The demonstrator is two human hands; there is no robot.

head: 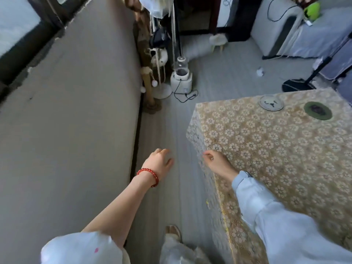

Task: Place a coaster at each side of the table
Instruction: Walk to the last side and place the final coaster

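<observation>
A table (266,149) under a gold floral lace cloth fills the right side. Two round coasters lie near its far edge: a white one with dark marks (271,103) and, to its right, a green one with a dark centre (317,111). My right hand (217,161) hovers at the table's near-left edge with fingers loosely curled and nothing visible in it. My left hand (159,159), with a red bead bracelet on the wrist, hangs over the floor left of the table, fingers apart and empty.
A grey wall (76,111) runs along the left, leaving a narrow strip of floor (171,121) beside the table. Ahead stand a white appliance with a cord (181,77), a cat scratching post (147,82), a small stool (218,41) and a fan base (297,85).
</observation>
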